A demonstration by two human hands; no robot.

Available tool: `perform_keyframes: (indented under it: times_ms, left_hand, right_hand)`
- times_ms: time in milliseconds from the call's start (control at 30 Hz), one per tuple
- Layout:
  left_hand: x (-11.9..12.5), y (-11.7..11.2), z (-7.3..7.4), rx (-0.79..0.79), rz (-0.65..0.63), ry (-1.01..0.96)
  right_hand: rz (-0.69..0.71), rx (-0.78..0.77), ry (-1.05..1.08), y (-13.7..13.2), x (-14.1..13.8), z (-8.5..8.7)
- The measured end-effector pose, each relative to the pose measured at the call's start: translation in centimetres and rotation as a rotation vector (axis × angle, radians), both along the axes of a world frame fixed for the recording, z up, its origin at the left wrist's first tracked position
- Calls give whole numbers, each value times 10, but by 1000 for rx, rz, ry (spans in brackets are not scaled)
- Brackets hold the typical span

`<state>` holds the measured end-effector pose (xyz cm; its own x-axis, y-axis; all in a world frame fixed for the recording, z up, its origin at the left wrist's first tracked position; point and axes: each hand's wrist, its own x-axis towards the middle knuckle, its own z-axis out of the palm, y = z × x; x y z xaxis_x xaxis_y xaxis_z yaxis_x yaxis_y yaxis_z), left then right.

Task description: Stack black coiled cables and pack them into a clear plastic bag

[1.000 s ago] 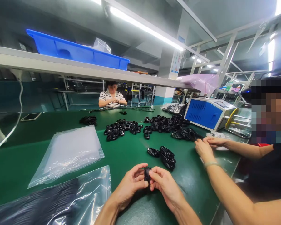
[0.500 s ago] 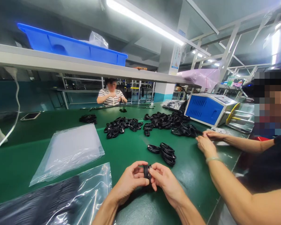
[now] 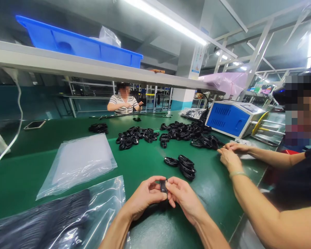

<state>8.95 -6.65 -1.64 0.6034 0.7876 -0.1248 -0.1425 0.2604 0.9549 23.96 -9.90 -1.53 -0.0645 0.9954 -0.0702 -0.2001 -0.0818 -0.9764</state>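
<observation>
A small coil of black cable point(image 3: 163, 186) is held upright between my two hands, just above the green table point(image 3: 155, 228). My left hand point(image 3: 146, 195) grips its left side with thumb below and fingers above. The fingertips of my right hand point(image 3: 180, 192) pinch its right side, partly hiding it. Just beyond my hands lie a few more coiled black cables point(image 3: 187, 167). Farther back, several coils form a left pile point(image 3: 134, 136) and a right pile point(image 3: 181, 130).
On the left are a clear bag of white sheets point(image 3: 80, 152) and a bag of dark contents point(image 3: 52, 218). A blue-and-white machine point(image 3: 229, 117) stands at right, near a co-worker's hands point(image 3: 230, 157). A shelf point(image 3: 93, 71) with a blue tray point(image 3: 80, 45) spans above; another person point(image 3: 123, 103) sits opposite.
The view has shifted slightly. My hands still hold the cable coil, now turned a little. The person opposite has lowered and spread their hands.
</observation>
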Motion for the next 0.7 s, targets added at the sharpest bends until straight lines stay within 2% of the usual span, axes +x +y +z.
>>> perform_keyframes:
  times_ms: [133,267,433,700]
  left_hand:
    - [2,0,1,10,31,31]
    - [1,0,2,-2,114,37]
    - [0,1,2,6,167,52]
    - [-2,2,-6,7,129,13]
  right_hand:
    - [-66,41,-70,0,0,1]
    - [-194,28,-160,-2,6,-3]
    - [47,-34,-239,-8,7,-8]
    - [80,-7,-207,-10,3,-6]
